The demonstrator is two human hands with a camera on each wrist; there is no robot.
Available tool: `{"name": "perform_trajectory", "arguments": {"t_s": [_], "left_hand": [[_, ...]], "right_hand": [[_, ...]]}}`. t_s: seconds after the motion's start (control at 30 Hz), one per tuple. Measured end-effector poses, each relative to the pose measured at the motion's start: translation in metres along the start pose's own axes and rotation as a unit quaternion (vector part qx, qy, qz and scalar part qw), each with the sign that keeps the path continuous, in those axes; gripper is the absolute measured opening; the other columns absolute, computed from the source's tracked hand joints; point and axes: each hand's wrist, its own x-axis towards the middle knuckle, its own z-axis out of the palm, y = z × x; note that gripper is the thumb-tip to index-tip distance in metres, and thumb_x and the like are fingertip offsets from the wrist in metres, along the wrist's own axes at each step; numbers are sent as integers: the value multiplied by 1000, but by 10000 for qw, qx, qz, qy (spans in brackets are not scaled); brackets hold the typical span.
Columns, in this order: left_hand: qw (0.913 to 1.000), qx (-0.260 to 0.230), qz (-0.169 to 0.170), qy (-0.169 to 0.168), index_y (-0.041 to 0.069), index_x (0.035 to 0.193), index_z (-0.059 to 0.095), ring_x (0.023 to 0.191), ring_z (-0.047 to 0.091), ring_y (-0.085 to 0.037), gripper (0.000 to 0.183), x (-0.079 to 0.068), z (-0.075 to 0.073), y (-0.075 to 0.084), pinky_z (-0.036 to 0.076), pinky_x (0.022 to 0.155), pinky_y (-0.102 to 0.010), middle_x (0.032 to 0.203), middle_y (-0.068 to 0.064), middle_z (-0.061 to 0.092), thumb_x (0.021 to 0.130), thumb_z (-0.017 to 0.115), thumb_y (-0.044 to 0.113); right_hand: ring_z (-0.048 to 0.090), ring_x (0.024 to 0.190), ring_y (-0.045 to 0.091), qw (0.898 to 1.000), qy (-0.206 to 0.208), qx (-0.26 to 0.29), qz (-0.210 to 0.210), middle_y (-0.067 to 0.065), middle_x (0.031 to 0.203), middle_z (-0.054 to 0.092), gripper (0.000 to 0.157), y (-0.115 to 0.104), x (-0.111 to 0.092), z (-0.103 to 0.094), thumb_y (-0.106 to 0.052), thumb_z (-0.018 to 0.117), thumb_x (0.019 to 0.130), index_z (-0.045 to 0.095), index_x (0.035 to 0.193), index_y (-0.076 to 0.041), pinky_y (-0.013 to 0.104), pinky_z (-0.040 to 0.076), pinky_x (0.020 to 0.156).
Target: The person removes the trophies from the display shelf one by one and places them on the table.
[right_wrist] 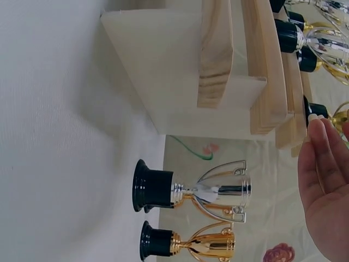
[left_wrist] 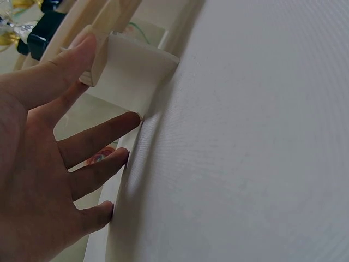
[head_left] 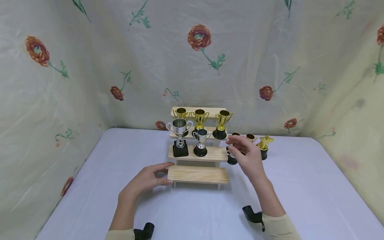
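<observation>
My left hand (head_left: 147, 178) grips the left end of the lowest step of a tiered wooden display stand (head_left: 198, 173), thumb and index finger on the board, other fingers spread. My right hand (head_left: 247, 155) is raised off the stand's right side, its fingers bent and nothing visible between them. Beneath it a silver trophy cup (right_wrist: 223, 191) stands on the table, partly hidden by the hand in the head view. On the middle step are a large silver trophy (head_left: 180, 131) and a smaller silver trophy (head_left: 201, 143). Several gold trophies, one at the right end (head_left: 222, 123), occupy the step above.
A gold star trophy (head_left: 264, 146) and a gold cup (right_wrist: 215, 245) stand on the table right of the stand. White cloth covers the table (head_left: 300, 186). Floral curtain (head_left: 144, 66) hangs behind and at the sides.
</observation>
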Motion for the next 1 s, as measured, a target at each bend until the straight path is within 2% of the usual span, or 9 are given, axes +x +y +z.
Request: {"name": "perform_trajectory", "arguments": {"t_s": [0.23,0.33,0.5,0.67,1.0], "left_hand": [[10000,-61,18,-4,47,134,58,138,48,-29,62,0,1,-1,32,111,-66,127,2,69,77,81,42],[10000,-59,-10,-5,47,134,58,138,48,-29,62,0,1,0,32,111,-66,128,2,69,77,81,42],[10000,-15,-8,-16,47,135,57,139,47,-29,63,-1,-1,1,32,112,-66,129,3,68,77,81,45],[10000,28,43,-35,47,135,56,139,47,-29,64,-3,-2,3,32,112,-65,129,3,68,77,81,46],[10000,-26,-23,-79,44,136,57,137,48,-30,65,-4,1,5,33,110,-67,129,1,68,76,81,47]], "right_hand": [[65,85,4,9999,-105,60,-50,10,107,73,27,-4,0,6,-6,69,92,68,119,-9,12,51,77],[66,84,6,9999,-128,99,-29,12,107,73,27,-8,0,8,-5,67,93,67,120,-6,12,51,77],[67,82,15,9997,-154,197,21,21,106,71,27,-33,1,10,1,65,92,65,120,3,13,52,76],[66,84,16,9997,-237,-18,-4,21,105,71,27,-53,2,9,1,65,92,65,119,5,13,50,77],[65,83,19,9989,-445,155,-52,22,104,71,28,-55,6,15,0,66,92,65,120,4,19,51,72]]}}
